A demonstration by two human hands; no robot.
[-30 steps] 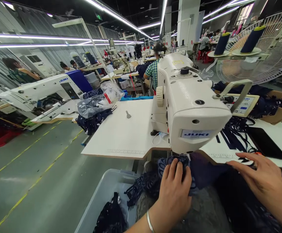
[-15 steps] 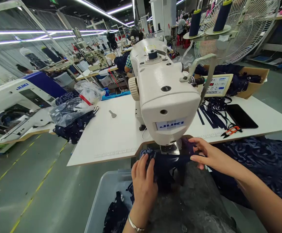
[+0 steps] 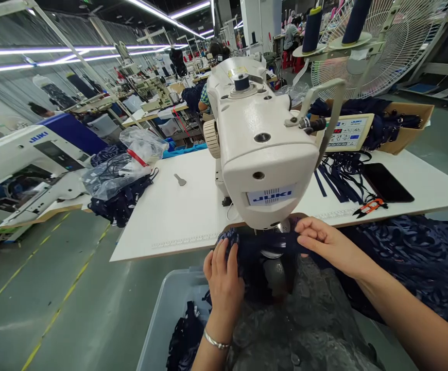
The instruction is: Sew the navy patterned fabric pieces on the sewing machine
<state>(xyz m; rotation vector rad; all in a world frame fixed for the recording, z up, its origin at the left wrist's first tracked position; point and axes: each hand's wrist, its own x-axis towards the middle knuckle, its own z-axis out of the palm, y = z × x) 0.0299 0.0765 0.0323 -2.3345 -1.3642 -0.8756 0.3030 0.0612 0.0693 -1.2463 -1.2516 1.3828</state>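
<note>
A dark navy strip of fabric [image 3: 268,243] is stretched sideways just in front of the needle area of a white sewing machine [image 3: 268,149]. My left hand [image 3: 224,278] grips its left end, where patterned navy cloth bunches up under the fingers. The right end is pinched between thumb and fingers of my right hand [image 3: 320,239]. More dark cloth hangs below the strip toward my lap. The machine's presser area is partly hidden behind the fabric and the machine head.
A clear plastic bin [image 3: 162,304] with navy pieces stands at lower left. On the white table [image 3: 185,211] lie a small grey metal piece [image 3: 179,180], orange-handled snips [image 3: 371,207] and a black phone [image 3: 388,183]. Patterned navy cloth [image 3: 420,263] is heaped at right.
Both hands have raised the strip slightly toward the machine, and it now covers more of the needle area. My right hand's fingers have closed more tightly on its end.
</note>
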